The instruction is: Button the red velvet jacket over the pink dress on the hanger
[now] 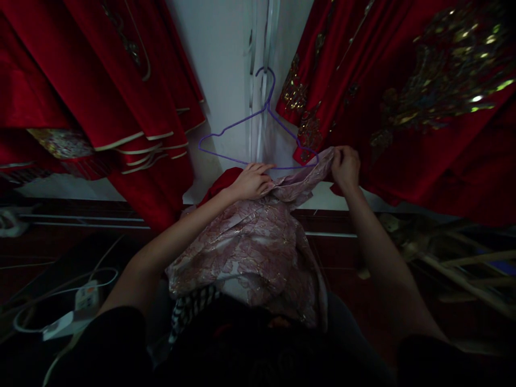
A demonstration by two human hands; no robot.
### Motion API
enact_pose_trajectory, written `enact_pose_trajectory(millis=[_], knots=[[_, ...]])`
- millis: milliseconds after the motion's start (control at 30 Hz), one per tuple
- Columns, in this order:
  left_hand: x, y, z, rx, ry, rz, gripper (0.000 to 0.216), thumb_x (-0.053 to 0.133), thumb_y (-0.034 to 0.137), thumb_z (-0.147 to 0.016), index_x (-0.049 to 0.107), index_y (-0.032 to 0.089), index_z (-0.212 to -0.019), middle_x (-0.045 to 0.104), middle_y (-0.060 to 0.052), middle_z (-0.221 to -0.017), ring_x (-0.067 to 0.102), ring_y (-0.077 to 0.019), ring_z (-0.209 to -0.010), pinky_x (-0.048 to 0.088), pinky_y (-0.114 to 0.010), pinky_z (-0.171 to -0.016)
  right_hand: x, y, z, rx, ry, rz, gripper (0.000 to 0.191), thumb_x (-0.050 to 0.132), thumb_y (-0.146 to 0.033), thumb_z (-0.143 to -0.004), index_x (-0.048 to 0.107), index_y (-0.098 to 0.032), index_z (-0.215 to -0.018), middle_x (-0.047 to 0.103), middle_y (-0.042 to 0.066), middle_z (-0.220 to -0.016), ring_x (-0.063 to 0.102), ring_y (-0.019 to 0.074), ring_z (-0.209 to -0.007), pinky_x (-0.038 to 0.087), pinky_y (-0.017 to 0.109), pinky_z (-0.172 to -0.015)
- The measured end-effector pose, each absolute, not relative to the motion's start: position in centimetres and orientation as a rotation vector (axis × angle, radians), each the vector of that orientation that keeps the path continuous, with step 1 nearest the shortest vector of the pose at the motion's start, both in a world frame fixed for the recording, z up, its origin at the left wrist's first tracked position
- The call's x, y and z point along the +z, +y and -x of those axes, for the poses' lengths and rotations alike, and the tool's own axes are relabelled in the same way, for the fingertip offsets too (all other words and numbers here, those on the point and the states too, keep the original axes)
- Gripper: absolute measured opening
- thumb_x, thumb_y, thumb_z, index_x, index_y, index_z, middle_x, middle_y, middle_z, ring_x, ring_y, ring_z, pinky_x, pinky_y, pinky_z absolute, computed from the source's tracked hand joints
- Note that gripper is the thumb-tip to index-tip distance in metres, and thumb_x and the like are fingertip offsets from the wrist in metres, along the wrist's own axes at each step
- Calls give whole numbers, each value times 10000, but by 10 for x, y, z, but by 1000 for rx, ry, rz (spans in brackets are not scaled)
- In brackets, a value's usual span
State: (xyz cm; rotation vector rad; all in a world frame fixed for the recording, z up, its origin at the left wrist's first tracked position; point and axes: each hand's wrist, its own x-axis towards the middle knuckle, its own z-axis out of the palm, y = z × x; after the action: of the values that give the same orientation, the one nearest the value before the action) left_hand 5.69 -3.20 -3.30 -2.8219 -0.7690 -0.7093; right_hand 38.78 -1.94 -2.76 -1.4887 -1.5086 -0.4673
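Note:
A pink patterned garment (pixel 258 242) with glinting threads is spread across my lap. My right hand (pixel 346 165) pinches its raised upper edge at the right. Over the garment's gathered top lies my left hand (pixel 253 181), fingers closed on the cloth beside the hanger's lower bar. The purple hanger (pixel 242 122) stands upright in front of me, hook at the top. Its right end reaches into the garment's edge near my right hand, while its left end is bare. How far the hanger goes into the cloth I cannot tell.
Red garments with gold trim (pixel 153 118) hang at the left, and a red sequined garment (pixel 403 107) hangs at the right. A white wall (pixel 221 64) stands behind. A power strip (pixel 72 317) with cables lies at lower left. A wooden frame (pixel 463 274) is at right.

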Motion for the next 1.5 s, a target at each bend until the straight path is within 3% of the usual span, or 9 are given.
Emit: enact_pose_trajectory(millis=[333, 467, 700, 800, 967, 1267, 1500], knots=[[-34, -18, -85, -1062, -714, 3055, 309, 466, 377, -958, 706, 182, -935, 621, -100, -1288, 545, -226, -1228, 387, -430, -1039, 9, -9, -321, -299, -1630, 1238, 409, 265, -486, -989, 575, -223, -1028, 670, 91, -964, 632, 240, -924, 463, 401, -875], [-29, -8, -73, -1419, -728, 3036, 377, 428, 437, -968, 677, 156, -927, 655, -111, -1185, 590, -189, -1138, 433, -363, -1003, 7, -4, -315, -304, -1628, 1247, 483, 221, -569, -977, 564, -234, -1035, 670, 93, -979, 622, 251, -971, 452, 438, -898], [-48, 47, 14, -1993, -1462, 2134, 358, 507, 455, -920, 666, 151, -818, 651, -79, -858, 589, -202, -924, 458, -326, -902, 14, 2, -332, -282, -1613, 1252, 510, 282, -649, -936, 578, -236, -980, 677, 79, -930, 628, 252, -907, 462, 444, -885], [-62, 58, 51, -2135, -1769, 2031, 310, 523, 390, -906, 651, 138, -777, 624, -39, -715, 582, -167, -750, 470, -268, -742, 18, 2, -336, -277, -1614, 1248, 517, 303, -664, -925, 587, -235, -980, 676, 77, -920, 627, 250, -893, 467, 444, -884], [-76, 56, 77, -2362, -2105, 1935, 214, 577, 310, -843, 668, 118, -814, 651, -17, -718, 545, -105, -633, 425, -203, -622, 25, -6, -334, -266, -1617, 1287, 504, 312, -656, -927, 593, -245, -1009, 677, 87, -934, 627, 252, -910, 478, 432, -875], [-66, 55, 75, -2387, -1986, 1968, 307, 591, 401, -833, 686, 114, -889, 705, -60, -839, 605, -133, -757, 477, -211, -689, 31, -10, -334, -222, -1623, 1296, 443, 374, -617, -927, 600, -245, -1008, 678, 81, -910, 629, 250, -901, 491, 423, -849], [-8, 65, 48, -1984, -1520, 2363, 338, 590, 433, -849, 690, 111, -865, 681, -48, -823, 613, -167, -864, 470, -237, -804, 19, -9, -326, -96, -1651, 1238, 411, 387, -579, -926, 596, -230, -983, 652, 54, -868, 620, 214, -847, 498, 385, -810]])
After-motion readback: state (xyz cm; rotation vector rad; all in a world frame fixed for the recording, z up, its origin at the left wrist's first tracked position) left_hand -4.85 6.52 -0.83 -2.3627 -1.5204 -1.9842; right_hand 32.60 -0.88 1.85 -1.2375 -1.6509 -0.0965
